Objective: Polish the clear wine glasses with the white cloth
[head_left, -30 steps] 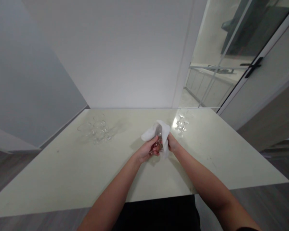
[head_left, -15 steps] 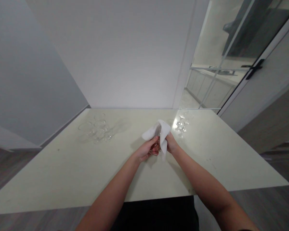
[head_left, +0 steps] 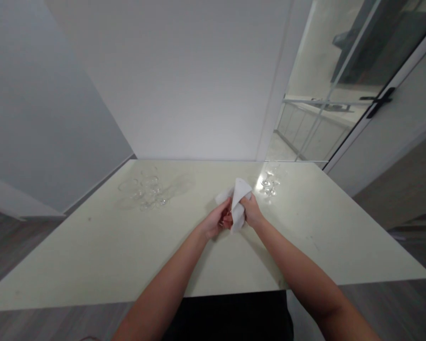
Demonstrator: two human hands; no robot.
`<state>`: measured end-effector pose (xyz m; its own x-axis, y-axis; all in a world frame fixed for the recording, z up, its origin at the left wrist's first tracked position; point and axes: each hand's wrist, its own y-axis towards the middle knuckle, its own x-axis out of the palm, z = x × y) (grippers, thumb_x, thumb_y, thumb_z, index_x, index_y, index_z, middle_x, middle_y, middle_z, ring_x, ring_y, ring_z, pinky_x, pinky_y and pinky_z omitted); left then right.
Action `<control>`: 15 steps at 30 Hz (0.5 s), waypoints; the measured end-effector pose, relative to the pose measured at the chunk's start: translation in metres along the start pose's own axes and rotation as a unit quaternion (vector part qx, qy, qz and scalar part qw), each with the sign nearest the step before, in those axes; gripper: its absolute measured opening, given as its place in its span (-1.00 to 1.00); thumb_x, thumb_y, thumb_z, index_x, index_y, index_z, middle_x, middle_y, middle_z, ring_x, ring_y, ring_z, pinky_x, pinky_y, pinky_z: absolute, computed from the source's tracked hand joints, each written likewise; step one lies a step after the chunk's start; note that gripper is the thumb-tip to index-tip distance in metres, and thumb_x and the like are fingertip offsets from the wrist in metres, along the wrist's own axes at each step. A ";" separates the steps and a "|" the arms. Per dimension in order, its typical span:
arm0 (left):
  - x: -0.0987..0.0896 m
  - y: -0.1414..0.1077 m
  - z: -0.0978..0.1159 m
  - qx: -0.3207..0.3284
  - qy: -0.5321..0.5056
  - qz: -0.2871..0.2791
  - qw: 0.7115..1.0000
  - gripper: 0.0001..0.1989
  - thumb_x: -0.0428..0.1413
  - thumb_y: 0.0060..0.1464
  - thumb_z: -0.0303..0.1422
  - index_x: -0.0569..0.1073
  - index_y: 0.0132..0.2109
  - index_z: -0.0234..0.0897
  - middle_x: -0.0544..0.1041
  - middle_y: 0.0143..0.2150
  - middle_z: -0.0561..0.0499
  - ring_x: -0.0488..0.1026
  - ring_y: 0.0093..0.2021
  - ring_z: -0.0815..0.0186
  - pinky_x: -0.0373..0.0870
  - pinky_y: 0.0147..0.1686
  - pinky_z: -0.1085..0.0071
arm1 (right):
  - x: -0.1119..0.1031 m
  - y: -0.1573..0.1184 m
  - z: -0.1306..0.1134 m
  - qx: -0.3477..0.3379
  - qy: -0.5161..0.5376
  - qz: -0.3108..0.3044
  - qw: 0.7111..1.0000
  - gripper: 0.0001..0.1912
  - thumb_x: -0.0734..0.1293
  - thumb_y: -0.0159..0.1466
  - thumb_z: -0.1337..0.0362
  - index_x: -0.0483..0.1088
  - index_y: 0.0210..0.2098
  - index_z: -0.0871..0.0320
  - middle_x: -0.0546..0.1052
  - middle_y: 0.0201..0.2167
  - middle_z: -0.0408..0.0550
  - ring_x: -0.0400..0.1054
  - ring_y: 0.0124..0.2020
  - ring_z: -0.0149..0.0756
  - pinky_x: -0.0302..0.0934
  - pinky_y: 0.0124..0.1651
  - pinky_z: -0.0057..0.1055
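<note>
Over the middle of the table, my left hand [head_left: 215,223] is closed around a clear glass [head_left: 227,220], mostly covered by fingers and cloth, so its full shape is hidden. A white cloth [head_left: 240,201] drapes over the glass's right side. My right hand [head_left: 252,210] grips that cloth, pressing it against the glass. Off to the left, several clear stemmed glasses [head_left: 149,192] stand close together. Two or more similar glasses [head_left: 269,182] sit at the back right, beside a bright reflection.
A pale, glossy table [head_left: 102,255] spreads out beneath my arms. Its far edge meets a white panel [head_left: 184,94]. Beyond the back right corner is a glazed door with a black handle [head_left: 381,102].
The cloth has folded further around the glass, its left flap drawn in. My right hand has shifted slightly over it, while the left keeps its hold. The view has shifted slightly.
</note>
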<state>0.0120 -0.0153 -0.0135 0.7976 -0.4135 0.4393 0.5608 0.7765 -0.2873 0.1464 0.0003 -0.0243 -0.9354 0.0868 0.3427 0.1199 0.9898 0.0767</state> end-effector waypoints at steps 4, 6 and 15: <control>-0.003 -0.002 0.003 -0.016 0.002 -0.039 0.999 -0.48 -0.03 0.00 0.11 0.24 -0.54 -0.29 0.07 -0.76 0.21 0.00 -0.76 0.55 0.10 -0.68 0.56 | 0.003 -0.003 0.002 0.018 0.058 -0.033 0.998 -0.64 0.42 -0.06 0.12 0.33 -0.31 0.14 0.46 -0.51 -0.20 0.28 -0.55 -0.40 0.22 -0.48 -0.48; -0.002 0.000 0.003 0.050 0.067 0.028 0.996 -0.50 -0.02 0.00 0.09 0.31 -0.51 -0.31 0.23 -0.71 0.14 0.16 -0.70 0.49 0.16 -0.64 0.53 | 0.004 -0.001 0.005 0.015 0.044 -0.004 0.999 -0.64 0.42 -0.06 0.15 0.33 -0.31 0.14 0.46 -0.50 -0.20 0.30 -0.53 -0.40 0.23 -0.46 -0.48; 0.007 0.002 -0.002 0.086 0.067 0.023 0.994 -0.53 0.06 -0.04 0.07 0.35 -0.50 -0.31 0.16 -0.74 0.19 0.10 -0.71 0.51 0.21 -0.60 0.52 | 0.000 -0.002 0.002 0.026 0.010 0.004 1.000 -0.65 0.39 -0.01 0.11 0.31 -0.27 0.12 0.48 -0.41 -0.14 0.35 -0.44 -0.33 0.28 -0.39 -0.42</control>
<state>0.0192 -0.0180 -0.0129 0.8502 -0.4271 0.3078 0.4864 0.8610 -0.1487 0.1457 -0.0014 -0.0262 -0.9275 0.0928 0.3621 0.1096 0.9936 0.0262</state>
